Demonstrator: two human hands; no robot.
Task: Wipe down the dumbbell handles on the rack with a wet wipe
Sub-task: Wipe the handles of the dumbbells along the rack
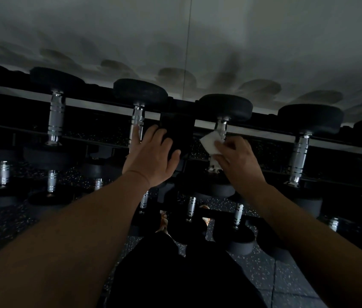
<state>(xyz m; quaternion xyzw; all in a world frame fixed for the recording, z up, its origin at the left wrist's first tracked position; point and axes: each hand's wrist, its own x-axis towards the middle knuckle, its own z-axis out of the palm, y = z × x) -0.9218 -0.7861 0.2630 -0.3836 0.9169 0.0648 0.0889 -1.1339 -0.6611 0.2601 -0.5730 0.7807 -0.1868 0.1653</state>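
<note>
Here, I am seeing my right hand [237, 161] pinching a white wet wipe [211, 143] against a chrome dumbbell handle [221, 127] on the rack's [100, 101] top row; my left hand's [153, 156] grip is resting wide on the black centre bracket [176, 130].

white wet wipe [209, 143] | folded | against chrome dumbbell handle [221, 127] | top rack [100, 101]

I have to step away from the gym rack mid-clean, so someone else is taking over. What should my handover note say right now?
Right hand: holds the white wet wipe against the chrome handle of a top-row black dumbbell, right of the rack's black centre bracket.
Left hand: open, resting on that bracket.
Done: cannot tell which handles are already wiped.
Left: finish this handle, then the remaining ones on the top and lower rows.
</note>
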